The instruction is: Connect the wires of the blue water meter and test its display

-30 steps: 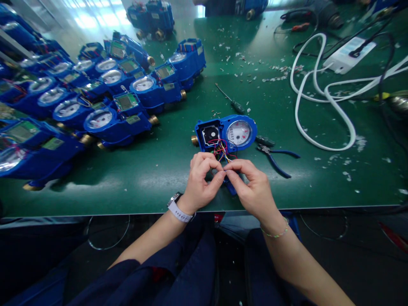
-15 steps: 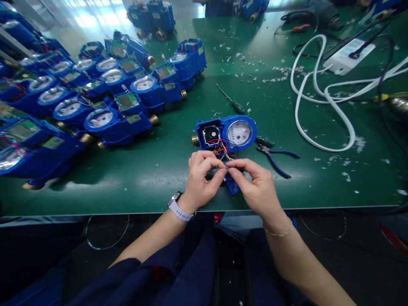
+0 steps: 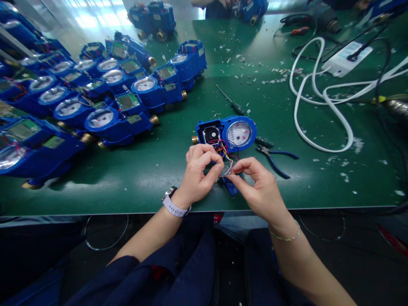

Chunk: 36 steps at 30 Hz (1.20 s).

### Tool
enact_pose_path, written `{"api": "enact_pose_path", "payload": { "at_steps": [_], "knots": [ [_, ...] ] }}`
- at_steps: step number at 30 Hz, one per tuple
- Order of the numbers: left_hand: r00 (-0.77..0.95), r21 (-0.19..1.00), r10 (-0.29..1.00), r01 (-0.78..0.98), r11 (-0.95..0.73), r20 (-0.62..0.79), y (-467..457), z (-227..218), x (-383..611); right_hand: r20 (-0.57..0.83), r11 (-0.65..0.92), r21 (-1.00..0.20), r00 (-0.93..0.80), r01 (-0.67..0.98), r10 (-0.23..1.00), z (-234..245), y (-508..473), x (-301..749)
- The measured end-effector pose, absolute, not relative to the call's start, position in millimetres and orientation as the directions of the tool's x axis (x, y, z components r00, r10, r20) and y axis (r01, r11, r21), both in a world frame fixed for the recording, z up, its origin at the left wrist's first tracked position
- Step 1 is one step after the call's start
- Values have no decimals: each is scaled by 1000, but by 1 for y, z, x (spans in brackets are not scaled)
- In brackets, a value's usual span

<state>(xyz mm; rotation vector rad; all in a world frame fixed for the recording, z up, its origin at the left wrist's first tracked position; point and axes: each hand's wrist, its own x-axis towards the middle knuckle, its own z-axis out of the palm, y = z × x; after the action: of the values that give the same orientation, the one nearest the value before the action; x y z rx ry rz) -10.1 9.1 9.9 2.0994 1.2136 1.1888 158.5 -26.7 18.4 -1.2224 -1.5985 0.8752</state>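
A blue water meter [image 3: 240, 134] lies before me with its square compartment uncovered and its round dial facing up. Thin coloured wires [image 3: 225, 153] spill from the compartment toward my hands. My left hand [image 3: 202, 170] is closed, thumb and forefinger pinching wires just below the compartment. My right hand [image 3: 253, 182] pinches wire ends with thumb and fingertips, a little apart from the left. Partly hidden between the hands, a small blue part [image 3: 231, 187] rests on the table. Cutting pliers [image 3: 276, 159] with blue handles lie to the right, beside a dark screwdriver handle [image 3: 265, 142].
Rows of blue water meters [image 3: 117, 114] fill the left side. Beyond my meter lies a screwdriver [image 3: 234, 104]. A white power strip [image 3: 347, 58] and its looped white cable [image 3: 296, 110] occupy the right. Scraps litter the green table [image 3: 178, 170]. Another person's hand [image 3: 226, 3] shows at the far edge.
My hands have moved slightly apart from each other, and a loop of pale wire now shows between them. The meter stays in place.
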Motion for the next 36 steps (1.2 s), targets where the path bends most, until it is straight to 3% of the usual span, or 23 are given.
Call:
{"api": "enact_pose_path", "payload": {
  "at_steps": [4, 13, 20, 28, 31, 36],
  "knots": [
    [291, 637, 803, 495, -591, 520, 14, 15, -15, 189, 205, -940, -84, 273, 978, 18, -30, 163],
    [451, 284, 564, 549, -786, 691, 12, 12, -17, 169, 178, -942, -53, 285, 984, 18, -31, 162],
    [562, 106, 460, 549, -829, 688, 24, 12, -18, 152, 173, -939, -91, 297, 984, 22, -30, 162],
    [598, 86, 392, 474, -876, 699, 28, 14, -16, 317, 312, -766, -91, 562, 944, 23, -31, 165],
    [542, 182, 464, 493, -851, 700, 27, 16, -13, 375, 366, -724, -111, 585, 920, 22, -31, 165],
    [349, 413, 649, 550, -726, 676, 30, 14, -15, 355, 338, -759, -82, 556, 931, 22, -31, 165]
  ]
}}
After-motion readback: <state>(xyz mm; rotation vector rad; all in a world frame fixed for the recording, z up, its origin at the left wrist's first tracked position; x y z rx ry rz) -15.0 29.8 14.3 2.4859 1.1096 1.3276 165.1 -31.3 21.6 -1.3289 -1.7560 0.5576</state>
